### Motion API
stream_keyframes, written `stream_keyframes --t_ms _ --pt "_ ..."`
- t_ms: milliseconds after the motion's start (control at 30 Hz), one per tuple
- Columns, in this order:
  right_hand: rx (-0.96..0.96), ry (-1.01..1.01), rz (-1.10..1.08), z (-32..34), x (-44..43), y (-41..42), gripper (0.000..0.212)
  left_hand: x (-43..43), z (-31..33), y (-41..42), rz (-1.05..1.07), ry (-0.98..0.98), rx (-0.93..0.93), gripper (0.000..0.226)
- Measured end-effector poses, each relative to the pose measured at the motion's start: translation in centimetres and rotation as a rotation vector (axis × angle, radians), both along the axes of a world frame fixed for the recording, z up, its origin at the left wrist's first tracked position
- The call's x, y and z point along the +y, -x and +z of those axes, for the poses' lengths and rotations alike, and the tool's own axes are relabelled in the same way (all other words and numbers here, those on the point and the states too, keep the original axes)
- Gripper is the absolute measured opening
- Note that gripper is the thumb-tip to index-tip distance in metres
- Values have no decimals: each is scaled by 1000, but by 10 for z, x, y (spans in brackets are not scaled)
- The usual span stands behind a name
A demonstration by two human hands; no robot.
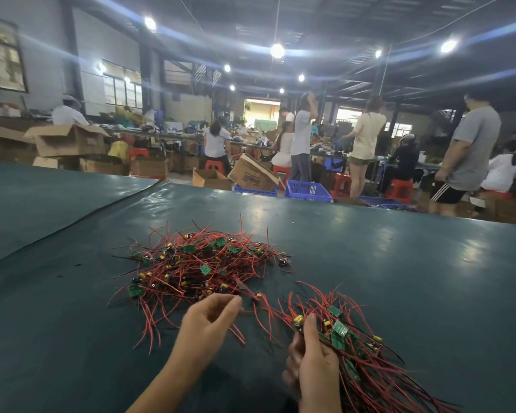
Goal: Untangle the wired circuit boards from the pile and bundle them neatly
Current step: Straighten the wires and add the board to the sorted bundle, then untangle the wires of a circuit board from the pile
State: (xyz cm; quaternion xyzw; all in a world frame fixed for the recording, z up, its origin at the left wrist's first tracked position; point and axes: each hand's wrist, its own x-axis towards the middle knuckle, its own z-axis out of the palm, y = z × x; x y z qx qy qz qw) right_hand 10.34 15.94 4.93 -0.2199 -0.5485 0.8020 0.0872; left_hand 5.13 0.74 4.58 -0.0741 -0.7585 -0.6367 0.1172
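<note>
— Well, starting at the left: what is on the green table [72, 293]?

— The pile [197, 263] of wired circuit boards, red leads knotted through small green boards, lying in the middle of the mat, loose ends splayed toward the person.

— And the left hand [209, 320]?

— At the pile's near edge. Thumb and forefinger are pinched together, apparently on one red wire [251, 305]; the blur stops me confirming the contact.

— Further right?

— The right hand [310, 362] is clamped around the bundle [349, 347], thumb laid along the top, boards gathered near the fist, leads trailing off to the lower right.

— Which step, in your judgement?

— Extraction of a single unit. The pile remains far larger than the bundle, so the job looks early.

— What does the next move call for?

— A slow draw toward the bundle, probably, easing off if neighbouring leads lift with it, then laying the board alongside the others, wires running the same way.
</note>
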Motion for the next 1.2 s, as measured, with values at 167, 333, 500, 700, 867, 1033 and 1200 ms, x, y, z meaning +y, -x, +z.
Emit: stream_keyframes --t_ms 167,333,500,700,867,1033,1200 --pt "-18 218 -54 -4 6 6 52 -34 -28 20 374 749 119 45" --pt "22 409 -102 -3 13 5 48 -56 -45 34 349 944 -141 63" --pt "86 388 -156 -2 15 6 37 -55 -43 37 471 911 -72 56" --pt "77 366 -141 -2 13 6 34 -61 -42 36 436 952 -70 54" --pt "66 351 -124 -2 12 5 35 -71 -42 43 376 893 -32 39" --pt "57 339 -114 -2 12 6 36 -79 -36 43 428 688 118 22" --pt "55 325 -103 -4 11 6 36 -63 -27 33 371 608 325 27"
